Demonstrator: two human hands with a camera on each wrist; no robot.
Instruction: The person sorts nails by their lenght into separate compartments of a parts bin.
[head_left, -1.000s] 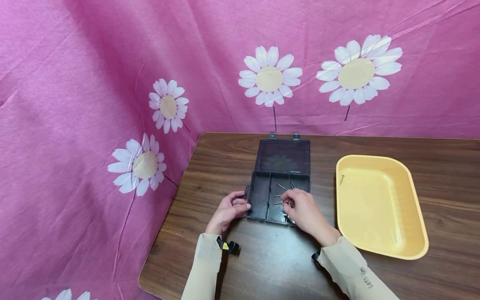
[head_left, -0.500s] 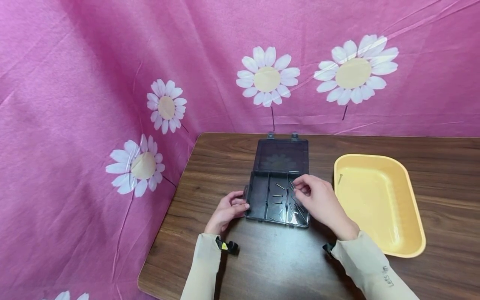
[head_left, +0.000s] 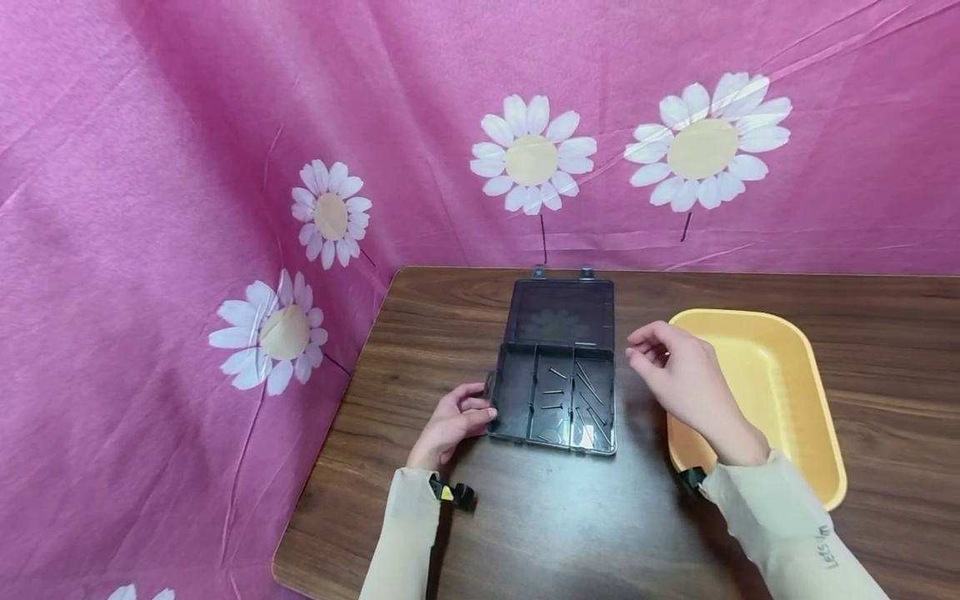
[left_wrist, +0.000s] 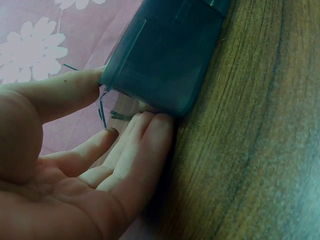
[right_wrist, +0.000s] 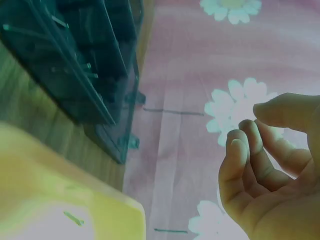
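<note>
A dark see-through compartment box (head_left: pixel 516 387) lies on the table, its lid (head_left: pixel 562 312) folded back. Short screws (head_left: pixel 552 392) lie in the middle compartment and longer screws (head_left: pixel 590 382) in the right one. My left hand (head_left: pixel 447 425) holds the box's left side; in the left wrist view its thumb (left_wrist: pixel 70 92) is on the rim and its fingertips are at the lower edge. My right hand (head_left: pixel 686 379) hovers beside the yellow tub, fingers loosely bent and nothing visible between them. One screw (right_wrist: pixel 74 218) lies in the tub.
To the right of the box stands the yellow tub (head_left: pixel 813 392), partly hidden by the right hand and forearm. Both stand on a brown wooden table (head_left: pixel 555 533). A pink cloth (head_left: pixel 420 125) with white flowers hangs behind and to the left.
My right hand has drawn back from over the box's right side toward the tub, uncovering the screws in the right compartment. The left hand has stayed on the box.
</note>
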